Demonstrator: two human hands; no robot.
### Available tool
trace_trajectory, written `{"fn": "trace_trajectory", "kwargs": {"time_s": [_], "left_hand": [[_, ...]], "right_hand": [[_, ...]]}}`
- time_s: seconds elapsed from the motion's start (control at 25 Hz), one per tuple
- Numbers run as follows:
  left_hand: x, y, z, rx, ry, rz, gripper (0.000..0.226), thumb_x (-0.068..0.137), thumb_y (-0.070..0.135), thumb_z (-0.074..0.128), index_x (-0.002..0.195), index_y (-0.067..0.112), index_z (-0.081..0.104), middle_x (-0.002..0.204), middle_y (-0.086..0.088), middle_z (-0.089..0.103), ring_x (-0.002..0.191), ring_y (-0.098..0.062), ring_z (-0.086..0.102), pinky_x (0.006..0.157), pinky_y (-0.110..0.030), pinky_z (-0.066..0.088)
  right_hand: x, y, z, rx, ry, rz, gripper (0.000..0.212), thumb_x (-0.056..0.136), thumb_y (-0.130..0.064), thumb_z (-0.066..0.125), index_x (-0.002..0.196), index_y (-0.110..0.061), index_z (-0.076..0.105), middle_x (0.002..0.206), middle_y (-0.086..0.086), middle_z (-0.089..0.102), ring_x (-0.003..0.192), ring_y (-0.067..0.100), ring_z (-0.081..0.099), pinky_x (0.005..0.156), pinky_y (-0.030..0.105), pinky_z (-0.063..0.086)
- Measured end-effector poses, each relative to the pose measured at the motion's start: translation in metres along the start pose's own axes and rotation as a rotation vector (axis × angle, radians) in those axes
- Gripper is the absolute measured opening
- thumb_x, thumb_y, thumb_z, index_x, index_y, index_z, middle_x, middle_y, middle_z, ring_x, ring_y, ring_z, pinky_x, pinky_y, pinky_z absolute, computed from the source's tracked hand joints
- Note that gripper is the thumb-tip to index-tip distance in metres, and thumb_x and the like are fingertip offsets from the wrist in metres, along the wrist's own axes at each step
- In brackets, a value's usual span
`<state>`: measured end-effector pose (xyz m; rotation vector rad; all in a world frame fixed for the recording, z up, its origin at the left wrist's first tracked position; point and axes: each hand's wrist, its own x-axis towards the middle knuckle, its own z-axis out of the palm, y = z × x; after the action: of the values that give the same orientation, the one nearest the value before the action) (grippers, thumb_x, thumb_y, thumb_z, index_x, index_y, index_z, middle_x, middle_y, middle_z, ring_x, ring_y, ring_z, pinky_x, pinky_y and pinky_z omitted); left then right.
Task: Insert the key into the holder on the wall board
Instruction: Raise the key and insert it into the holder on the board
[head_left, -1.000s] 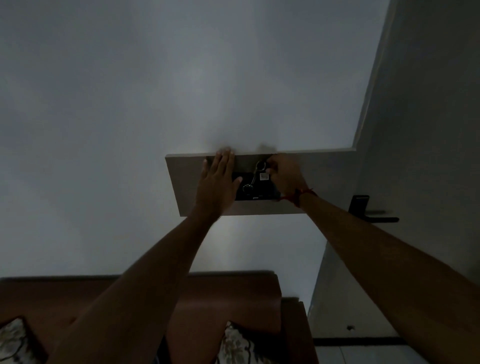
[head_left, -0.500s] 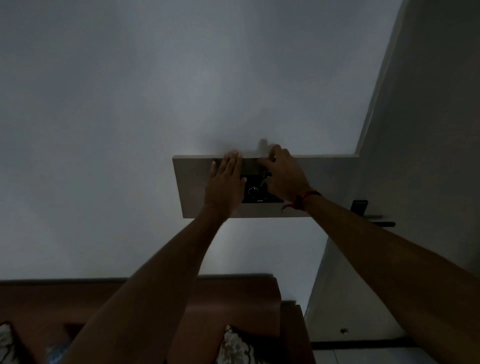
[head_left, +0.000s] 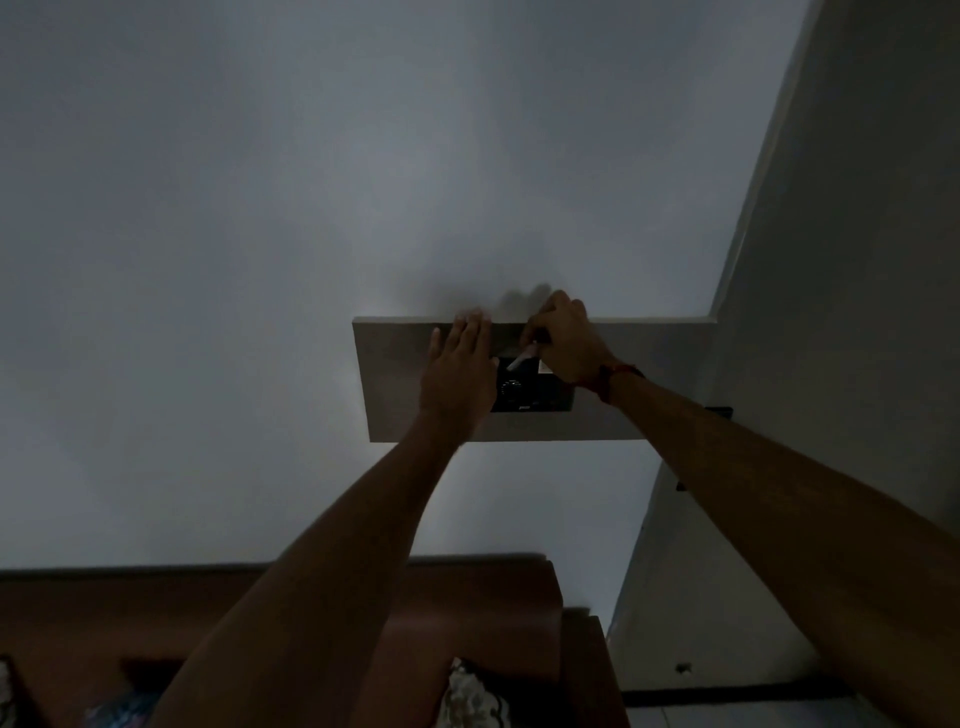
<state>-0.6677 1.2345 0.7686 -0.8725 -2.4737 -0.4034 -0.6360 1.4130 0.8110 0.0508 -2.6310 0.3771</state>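
Dim pale wall: my left hand (head_left: 460, 374) flat on the board (head_left: 395, 374); right hand (head_left: 563, 340) pinching the key (head_left: 521, 358) at the black holder's (head_left: 540, 397) twelve o'clock

Pale key (head_left: 521, 358) tilted over black holder (head_left: 535, 392) on wall board (head_left: 395, 374).

A pale rectangular wall board (head_left: 405, 374) was fixed flat to the grey wall, its right end meeting the corner at 3 o'clock. 1 dark holder (head_left: 535, 397) sat on its face, near the middle. A left hand (head_left: 460, 371) lay flat on the board, covering the holder's 9 o'clock edge in dim light.
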Motion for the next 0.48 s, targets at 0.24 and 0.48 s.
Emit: {"fn": "trace_trajectory", "kwargs": {"time_s": [0.24,0.48], "left_hand": [[0.002,-0.002,0.004,-0.006,0.007,0.0,0.061,0.107,0.029,0.038,0.161,0.009,0.016,0.17,-0.012,0.018,0.159,-0.027,0.012,0.129,-0.053,0.014],[0.002,-0.005,0.012,-0.006,0.036,0.014,0.063,0.106,0.03,0.041,0.16,0.009,0.017,0.169,-0.012,0.02,0.158,-0.027,0.013,0.129,-0.055,0.015]], "right_hand": [[0.001,0.012,-0.021,-0.026,-0.119,-0.067,0.006,0.078,-0.014,0.074,0.083,-0.017,0.073,0.105,0.019,0.055,0.108,0.035,0.045,0.091,0.041,0.039],[-0.023,0.017,-0.021,-0.216,-0.069,-0.223,0.022,0.078,0.003,0.068,0.082,-0.018,0.067,0.126,0.013,0.045,0.105,0.032,0.047,0.082,0.046,0.055]]}}
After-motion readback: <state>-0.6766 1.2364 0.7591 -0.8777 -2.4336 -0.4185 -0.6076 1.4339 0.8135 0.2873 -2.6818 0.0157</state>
